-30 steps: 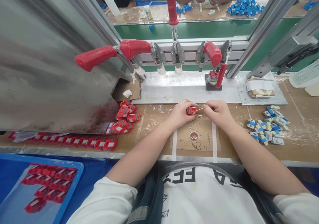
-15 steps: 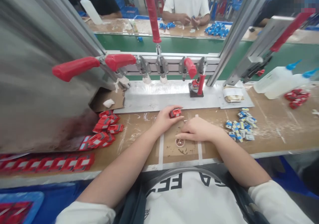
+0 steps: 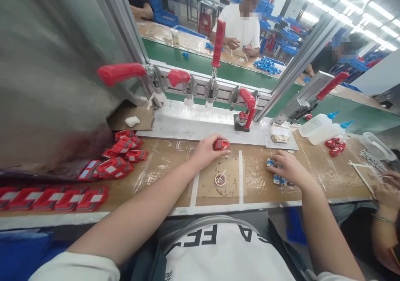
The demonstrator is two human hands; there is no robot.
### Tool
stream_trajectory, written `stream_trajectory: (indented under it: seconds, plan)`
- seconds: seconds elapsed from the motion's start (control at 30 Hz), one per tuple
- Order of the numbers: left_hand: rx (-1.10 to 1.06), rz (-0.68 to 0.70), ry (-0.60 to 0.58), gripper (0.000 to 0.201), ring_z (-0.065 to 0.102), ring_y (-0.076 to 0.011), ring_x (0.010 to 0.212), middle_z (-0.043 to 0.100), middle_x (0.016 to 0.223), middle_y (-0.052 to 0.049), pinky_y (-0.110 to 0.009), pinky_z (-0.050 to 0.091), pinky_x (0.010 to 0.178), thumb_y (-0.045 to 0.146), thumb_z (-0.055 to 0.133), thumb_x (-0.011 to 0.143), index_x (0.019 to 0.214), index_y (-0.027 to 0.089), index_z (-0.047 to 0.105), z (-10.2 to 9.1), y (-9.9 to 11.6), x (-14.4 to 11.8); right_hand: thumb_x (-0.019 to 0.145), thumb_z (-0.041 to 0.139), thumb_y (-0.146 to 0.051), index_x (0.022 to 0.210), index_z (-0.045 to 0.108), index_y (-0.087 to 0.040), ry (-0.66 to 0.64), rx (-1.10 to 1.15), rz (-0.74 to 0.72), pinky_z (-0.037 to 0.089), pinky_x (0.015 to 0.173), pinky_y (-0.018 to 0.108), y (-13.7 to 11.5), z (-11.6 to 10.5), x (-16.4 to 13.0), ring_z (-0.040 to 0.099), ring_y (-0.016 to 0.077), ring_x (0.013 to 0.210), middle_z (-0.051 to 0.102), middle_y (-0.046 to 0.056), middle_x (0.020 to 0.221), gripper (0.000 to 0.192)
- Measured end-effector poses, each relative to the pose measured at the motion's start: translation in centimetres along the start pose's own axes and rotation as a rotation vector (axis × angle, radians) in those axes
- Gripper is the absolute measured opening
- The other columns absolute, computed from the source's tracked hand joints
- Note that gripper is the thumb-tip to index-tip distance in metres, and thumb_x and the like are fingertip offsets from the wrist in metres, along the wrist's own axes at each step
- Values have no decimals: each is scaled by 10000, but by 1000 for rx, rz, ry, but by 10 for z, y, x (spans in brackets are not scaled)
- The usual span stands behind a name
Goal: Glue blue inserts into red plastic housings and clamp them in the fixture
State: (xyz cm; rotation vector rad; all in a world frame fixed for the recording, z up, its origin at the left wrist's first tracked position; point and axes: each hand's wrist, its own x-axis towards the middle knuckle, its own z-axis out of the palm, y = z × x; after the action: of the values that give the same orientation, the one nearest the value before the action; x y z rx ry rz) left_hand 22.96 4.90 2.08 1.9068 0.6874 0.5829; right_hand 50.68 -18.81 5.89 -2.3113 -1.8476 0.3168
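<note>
I am leaning over the brown cardboard-covered workbench [image 3: 328, 176], and nearest me, between two strips of white tape, a small round clear dish [image 3: 220, 179] with a thin stick lying in it is sitting on a square cardboard pad. Beyond it my left hand [image 3: 206, 151] is gripping a small red plastic housing with a grey face [image 3: 221, 144], fingers curled around it and holding it at the pad's far edge. My right hand [image 3: 289, 169] is resting palm down on the small pile of blue and white plastic pieces [image 3: 274, 171] to the right of the pad, fingers bent over them; whether they are pinching one I cannot tell.

To my left a heap of red plastic housings [image 3: 120, 156] is lying loose, with a row of them running along the bench's near edge. At far right another person's hand [image 3: 386, 193] is working beside thin white sticks.

Farther off, a grey metal plate [image 3: 187, 126] is carrying a row of red-handled toggle clamps [image 3: 178, 77]. Two white squeeze bottles with blue tips [image 3: 321, 126] are lying on their sides to the right. Across the green belt [image 3: 237, 73], a person in a white shirt [image 3: 242, 26] is handling blue parts.
</note>
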Motion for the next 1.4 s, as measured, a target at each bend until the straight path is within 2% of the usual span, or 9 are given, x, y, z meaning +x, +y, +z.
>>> stream_trajectory:
  seconds: [0.2, 0.37, 0.53, 0.77, 0.87, 0.97, 1.13, 1.27, 1.4]
  plan:
    - [59, 179, 41, 348, 695, -189, 893, 756, 990, 6, -292, 509, 824, 395, 830, 788, 1066, 234, 697, 0, -3, -6, 913, 714, -451, 1181, 698, -267, 193, 648, -263, 477, 731, 339, -42, 18, 35, 585, 219, 873, 634, 71, 1046, 325]
    - [82, 223, 46, 348, 697, -195, 871, 763, 969, -3, -292, 505, 802, 381, 842, 772, 1049, 220, 706, 0, -5, -8, 898, 744, -441, 1133, 729, -258, 241, 756, -331, 455, 692, 330, -91, 32, 64, 558, 191, 791, 624, 51, 955, 298]
    - [49, 191, 24, 304, 674, -173, 803, 756, 903, 7, -269, 479, 739, 336, 823, 773, 1035, 214, 730, -3, -2, -10, 907, 743, -414, 1202, 711, -274, 270, 598, -327, 456, 659, 323, -122, 27, 71, 577, 201, 816, 607, 52, 954, 329]
    - [40, 215, -18, 320, 608, -154, 753, 709, 831, 18, -252, 441, 707, 350, 819, 752, 1028, 208, 745, -8, 1, -7, 924, 715, -451, 1193, 708, -262, 283, 483, -317, 488, 620, 323, -122, 21, 76, 598, 198, 753, 630, 63, 951, 329]
    - [26, 229, -139, 369, 554, -137, 719, 658, 784, 37, -244, 404, 677, 406, 841, 723, 1012, 203, 736, -12, 6, -5, 985, 633, -428, 1287, 675, -283, 265, 344, -426, 510, 656, 324, -117, 15, 77, 623, 192, 773, 661, 84, 1058, 337]
    - [42, 184, -285, 399, 470, -122, 665, 548, 690, 56, -242, 339, 609, 481, 866, 666, 857, 178, 690, -18, 14, -5, 1027, 570, -405, 1334, 662, -302, 203, 135, -608, 503, 673, 297, -112, 0, 77, 650, 169, 771, 684, 83, 1110, 337]
    - [41, 151, -429, 433, 408, -108, 624, 474, 648, 63, -253, 274, 564, 507, 867, 643, 762, 168, 625, -24, 30, -8, 1063, 508, -374, 1373, 639, -251, 225, -244, -844, 437, 629, 275, -112, -25, 76, 659, 167, 759, 718, 71, 980, 358]
    - [51, 131, -399, 418, 423, -114, 602, 495, 631, 57, -258, 281, 557, 502, 866, 634, 787, 164, 674, -23, 40, -8, 1073, 492, -290, 1404, 617, -207, 262, -376, -886, 434, 623, 278, -109, -25, 76, 639, 175, 749, 692, 68, 864, 364]
    - [181, 124, -229, 324, 441, -124, 550, 490, 580, 51, -269, 302, 540, 443, 829, 676, 686, 189, 628, -17, 51, -7, 1053, 505, -253, 1396, 639, -238, 323, -155, -729, 497, 654, 288, -105, -8, 72, 658, 194, 777, 707, 106, 967, 368]
